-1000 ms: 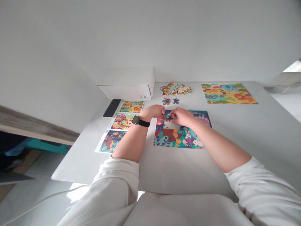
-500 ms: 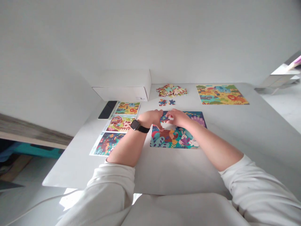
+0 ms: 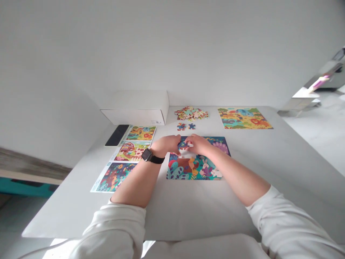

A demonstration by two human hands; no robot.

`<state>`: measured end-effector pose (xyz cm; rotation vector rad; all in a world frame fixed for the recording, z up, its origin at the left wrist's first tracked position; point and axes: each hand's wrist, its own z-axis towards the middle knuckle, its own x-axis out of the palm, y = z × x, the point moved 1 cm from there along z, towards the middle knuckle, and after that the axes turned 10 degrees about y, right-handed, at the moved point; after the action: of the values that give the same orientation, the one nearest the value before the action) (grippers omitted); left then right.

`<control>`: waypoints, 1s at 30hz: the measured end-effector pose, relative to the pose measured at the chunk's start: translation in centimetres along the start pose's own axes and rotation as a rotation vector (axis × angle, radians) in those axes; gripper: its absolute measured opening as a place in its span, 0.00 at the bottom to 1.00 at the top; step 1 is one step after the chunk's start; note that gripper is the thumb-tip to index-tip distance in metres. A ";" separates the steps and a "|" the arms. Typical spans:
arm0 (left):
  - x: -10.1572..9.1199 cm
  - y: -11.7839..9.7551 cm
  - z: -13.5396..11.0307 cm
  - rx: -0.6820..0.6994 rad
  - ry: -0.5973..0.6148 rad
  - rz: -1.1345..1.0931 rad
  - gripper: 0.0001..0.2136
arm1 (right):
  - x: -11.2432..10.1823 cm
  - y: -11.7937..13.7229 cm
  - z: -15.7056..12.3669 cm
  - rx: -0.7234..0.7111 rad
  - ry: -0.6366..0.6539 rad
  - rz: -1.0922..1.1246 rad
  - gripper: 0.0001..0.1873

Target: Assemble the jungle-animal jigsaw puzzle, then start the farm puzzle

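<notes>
A dark, colourful jigsaw puzzle (image 3: 188,168) with rabbits and plants lies on the table, a pale gap showing near its middle. Over that gap, small dark puzzle pieces (image 3: 183,145) sit between my hands. My left hand (image 3: 170,144), with a black watch on its wrist, curls its thumb and fingers around their left side. From the right, my right hand (image 3: 198,144) pinches at their edge, its fingertips partly hidden. Two loose blue-and-orange pieces (image 3: 181,126) rest just beyond the puzzle.
Behind lies a heap of loose puzzle pieces (image 3: 192,113). A finished animal puzzle (image 3: 244,118) is at the back right. On the left are a white box (image 3: 134,108), a black phone (image 3: 116,135) and a sheet of three reference pictures (image 3: 107,171).
The view has shifted, so the table sits lower and further left in it. Both hands stay over the puzzle's gap, with slight finger movement around the pieces.
</notes>
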<state>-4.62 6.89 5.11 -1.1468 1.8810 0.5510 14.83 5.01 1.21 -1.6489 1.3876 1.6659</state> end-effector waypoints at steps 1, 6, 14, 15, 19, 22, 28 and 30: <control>-0.2 0.4 0.2 0.008 -0.025 -0.020 0.30 | 0.0 0.0 0.0 0.005 -0.002 -0.010 0.16; -0.5 2.5 2.0 -0.050 -0.559 -0.173 0.12 | -0.1 0.4 -0.3 0.008 -0.009 -0.023 0.17; 2.6 4.0 7.1 0.083 -0.652 -0.168 0.23 | -0.1 0.4 -0.1 -0.022 0.002 -0.004 0.19; 2.8 4.2 7.5 0.090 -0.641 -0.167 0.23 | -0.1 0.4 -0.1 -0.022 0.008 -0.001 0.19; 2.8 4.4 7.8 0.110 -0.641 -0.168 0.21 | -0.4 0.6 -0.4 -0.027 0.007 0.006 0.19; 2.4 4.1 7.3 0.113 -0.659 -0.155 0.17 | -0.6 0.6 -0.6 -0.028 -0.001 0.016 0.17; 1.7 3.2 5.9 0.001 -0.681 -0.210 0.11 | -0.3 0.4 -0.4 -0.042 -0.013 -0.006 0.16; 1.7 3.1 5.7 -0.022 -0.687 -0.258 0.12 | -0.2 0.2 -0.3 -0.044 -0.020 -0.009 0.16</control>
<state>-5.27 11.66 0.39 -1.0212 1.1254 0.7080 14.81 4.72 1.50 -1.6562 1.3406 1.7148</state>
